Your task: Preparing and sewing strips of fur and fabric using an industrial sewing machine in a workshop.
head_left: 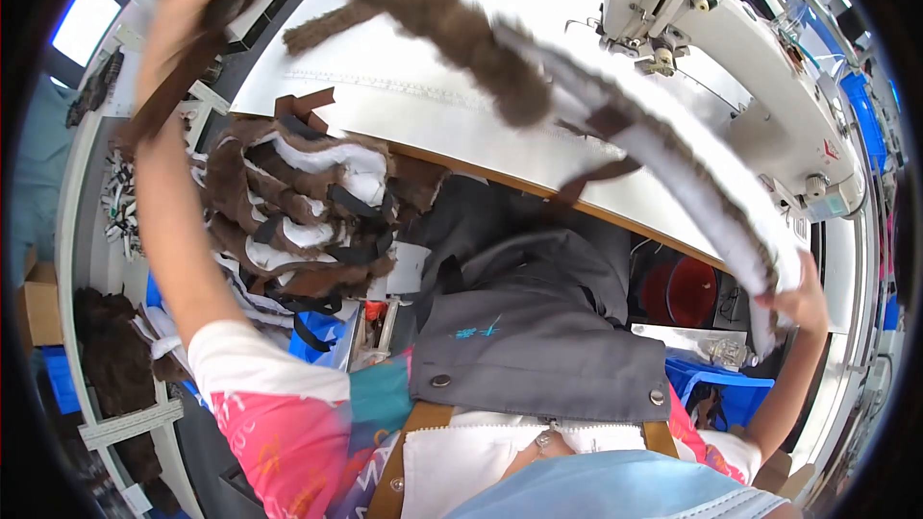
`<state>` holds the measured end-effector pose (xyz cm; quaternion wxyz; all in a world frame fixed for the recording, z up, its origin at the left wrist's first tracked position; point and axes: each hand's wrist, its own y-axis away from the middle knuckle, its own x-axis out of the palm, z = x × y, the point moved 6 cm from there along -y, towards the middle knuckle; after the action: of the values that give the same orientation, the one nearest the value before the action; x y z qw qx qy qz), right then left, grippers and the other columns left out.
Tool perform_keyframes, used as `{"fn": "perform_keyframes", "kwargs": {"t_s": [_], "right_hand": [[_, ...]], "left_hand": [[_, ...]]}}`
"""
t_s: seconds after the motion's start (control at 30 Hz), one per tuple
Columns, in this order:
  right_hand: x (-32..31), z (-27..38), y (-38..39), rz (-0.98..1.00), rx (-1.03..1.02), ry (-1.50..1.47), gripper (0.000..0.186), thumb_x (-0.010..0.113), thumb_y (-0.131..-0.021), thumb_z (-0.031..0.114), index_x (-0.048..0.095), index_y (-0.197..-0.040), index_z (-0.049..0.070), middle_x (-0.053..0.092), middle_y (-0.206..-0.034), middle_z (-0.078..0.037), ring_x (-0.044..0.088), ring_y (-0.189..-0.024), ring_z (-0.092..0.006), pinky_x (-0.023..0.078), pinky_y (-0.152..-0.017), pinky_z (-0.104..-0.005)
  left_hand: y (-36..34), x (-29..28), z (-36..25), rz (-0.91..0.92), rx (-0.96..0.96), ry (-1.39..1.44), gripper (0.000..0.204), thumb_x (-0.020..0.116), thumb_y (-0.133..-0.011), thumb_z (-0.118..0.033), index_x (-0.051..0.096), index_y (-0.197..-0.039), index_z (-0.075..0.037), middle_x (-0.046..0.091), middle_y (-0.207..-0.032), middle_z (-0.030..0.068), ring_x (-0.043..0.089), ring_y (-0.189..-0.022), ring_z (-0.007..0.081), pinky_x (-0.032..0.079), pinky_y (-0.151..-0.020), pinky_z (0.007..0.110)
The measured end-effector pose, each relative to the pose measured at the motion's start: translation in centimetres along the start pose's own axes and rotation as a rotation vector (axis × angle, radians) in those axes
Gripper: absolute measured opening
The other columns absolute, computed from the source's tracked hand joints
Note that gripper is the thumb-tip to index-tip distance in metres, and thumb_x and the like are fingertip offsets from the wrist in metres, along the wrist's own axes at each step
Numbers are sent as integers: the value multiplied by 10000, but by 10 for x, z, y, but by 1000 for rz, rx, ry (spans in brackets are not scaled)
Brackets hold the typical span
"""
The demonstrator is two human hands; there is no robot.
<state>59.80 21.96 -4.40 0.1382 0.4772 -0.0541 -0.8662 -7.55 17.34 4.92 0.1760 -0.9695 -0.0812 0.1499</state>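
My left hand [183, 14], raised at the upper left and blurred by motion, is closed on the end of a brown fur strip [413, 10]. A dark brown ribbon [183, 82] hangs beside that wrist. On the right, my right hand [800, 300] pinches the lower end of a white-backed fur strip [697, 178], which arcs above the table with its white side showing. Brown ribbon pieces dangle from this strip. Whether the two strips are joined I cannot tell. Another brown fur strip [336, 29] lies on the white table [404, 125].
A white sewing machine [760, 58] stands at the right of the table. Left of my lap is a pile of fur strips [298, 202] with white backing and dark ribbons. A red round container [679, 290] and a blue bin [721, 389] sit below the table edge.
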Motion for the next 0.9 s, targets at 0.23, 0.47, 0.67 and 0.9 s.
{"fn": "perform_keyframes", "kwargs": {"t_s": [0.23,0.47,0.67,0.9], "right_hand": [[40,-2,37,227,39,-55,592,726,-452,19,608,-1031,-19,650,-874,-81,575,-838,-139,438,-839,-295],[54,2,31,284,64,-121,568,736,-461,29,617,-1013,-19,651,-860,-76,571,-799,-131,449,-801,-288],[55,37,21,333,-54,-15,530,737,-479,49,619,-990,-22,655,-824,-122,594,-773,-146,455,-780,-285],[41,62,8,254,-270,214,541,731,-442,107,618,-956,-19,628,-819,-180,619,-765,-295,453,-773,-324]], "left_hand": [[-117,-70,122,-581,310,270,449,382,-773,168,580,-1149,24,617,-1121,121,593,-1027,210,477,-907,306],[-114,-18,234,-138,-77,-1156,469,486,-763,-37,601,-1176,-226,627,-1113,92,575,-1053,282,445,-879,387],[-101,-45,260,12,-215,-886,593,696,-713,-138,506,-1275,-129,589,-1174,149,552,-1100,279,419,-917,367],[-24,-90,190,-110,-368,-718,580,634,-780,-97,443,-1325,-42,503,-1288,168,457,-1215,243,352,-1007,330]]}}
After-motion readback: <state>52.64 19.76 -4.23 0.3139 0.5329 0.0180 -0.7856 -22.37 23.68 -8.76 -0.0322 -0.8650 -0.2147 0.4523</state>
